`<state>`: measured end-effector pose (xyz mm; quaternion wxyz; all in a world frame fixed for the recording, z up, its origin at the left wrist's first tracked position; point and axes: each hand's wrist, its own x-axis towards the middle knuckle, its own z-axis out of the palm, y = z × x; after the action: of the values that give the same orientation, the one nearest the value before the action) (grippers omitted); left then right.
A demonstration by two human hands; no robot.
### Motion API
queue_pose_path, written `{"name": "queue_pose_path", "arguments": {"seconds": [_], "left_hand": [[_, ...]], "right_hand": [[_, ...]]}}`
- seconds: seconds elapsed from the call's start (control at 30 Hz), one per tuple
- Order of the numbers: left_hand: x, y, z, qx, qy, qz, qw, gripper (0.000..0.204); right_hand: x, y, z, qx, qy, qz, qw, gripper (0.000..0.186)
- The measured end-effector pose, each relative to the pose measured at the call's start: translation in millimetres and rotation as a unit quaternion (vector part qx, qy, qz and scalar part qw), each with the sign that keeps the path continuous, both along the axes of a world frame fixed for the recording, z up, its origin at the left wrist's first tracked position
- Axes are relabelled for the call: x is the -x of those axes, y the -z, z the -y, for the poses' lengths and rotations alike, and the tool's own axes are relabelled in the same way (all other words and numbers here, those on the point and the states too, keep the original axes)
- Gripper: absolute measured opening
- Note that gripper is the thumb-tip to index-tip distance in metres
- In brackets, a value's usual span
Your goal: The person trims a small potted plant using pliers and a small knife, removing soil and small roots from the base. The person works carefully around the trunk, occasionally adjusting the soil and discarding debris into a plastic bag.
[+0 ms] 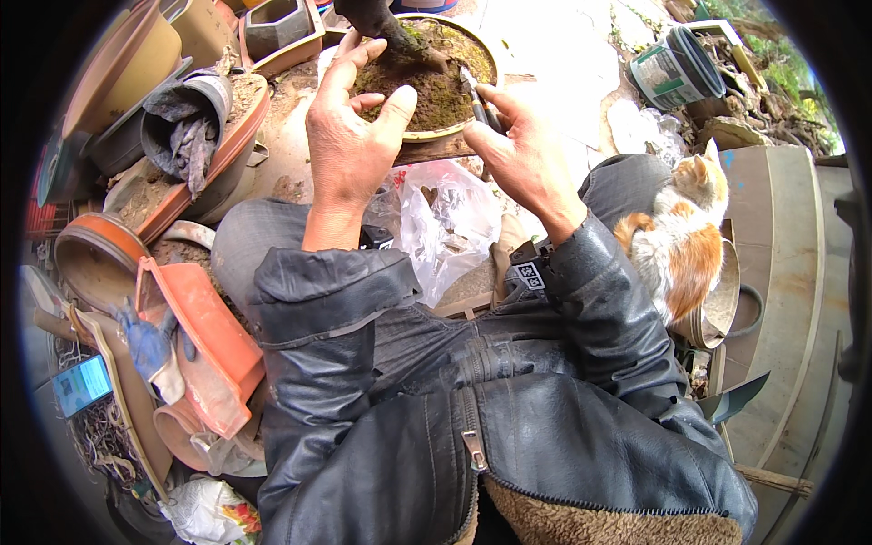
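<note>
A dark gnarled trunk [381, 32] rises from mossy soil [431, 109] in a round, cream-rimmed pot [456, 134]. My left hand [354, 145] is open at the pot's left, fingers apart and curved beside the trunk and soil; whether the fingertips touch is unclear. My right hand [520, 154] grips a metal tool with dark handles [483, 109], its narrow end at the soil near the trunk's base. Below the pot, between my legs, lies a crumpled clear plastic bag [440, 227].
Stacked pots [100, 250], an orange tray [213, 341], a blue glove [150, 350] and a phone [82, 386] crowd the left. A white-and-ginger cat [681, 268] sits by my right leg. A dark bucket [677, 73] and debris [745, 104] are at the upper right.
</note>
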<state>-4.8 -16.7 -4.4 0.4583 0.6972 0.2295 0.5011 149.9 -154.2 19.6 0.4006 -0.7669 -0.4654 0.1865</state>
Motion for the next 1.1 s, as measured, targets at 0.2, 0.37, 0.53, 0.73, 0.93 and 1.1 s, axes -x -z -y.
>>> {"name": "queue_pose_path", "arguments": {"seconds": [0.2, 0.37, 0.53, 0.73, 0.93, 1.1], "left_hand": [[0, 1, -1, 0.015, 0.009, 0.008, 1.000, 0.052], [-1, 1, -2, 0.003, 0.002, 0.007, 1.000, 0.051], [-2, 1, -2, -0.001, 0.003, 0.018, 1.000, 0.051], [-2, 2, -4, 0.001, 0.013, 0.023, 1.000, 0.050], [-1, 0, -5, -0.003, 0.011, 0.010, 1.000, 0.050], [3, -5, -3, 0.022, 0.039, -0.004, 0.999, 0.051]], "right_hand": [[1, 6, 0, -0.010, 0.014, -0.035, 0.999, 0.062], [-1, 6, 0, -0.006, 0.022, -0.044, 0.999, 0.063], [-2, 2, 0, 0.015, 0.023, -0.043, 0.999, 0.063], [-2, -2, -1, 0.008, 0.017, 0.003, 1.000, 0.060], [-4, -6, -8, -0.015, 0.009, -0.001, 1.000, 0.050], [-10, -11, -9, -0.009, -0.006, -0.022, 1.000, 0.047]]}}
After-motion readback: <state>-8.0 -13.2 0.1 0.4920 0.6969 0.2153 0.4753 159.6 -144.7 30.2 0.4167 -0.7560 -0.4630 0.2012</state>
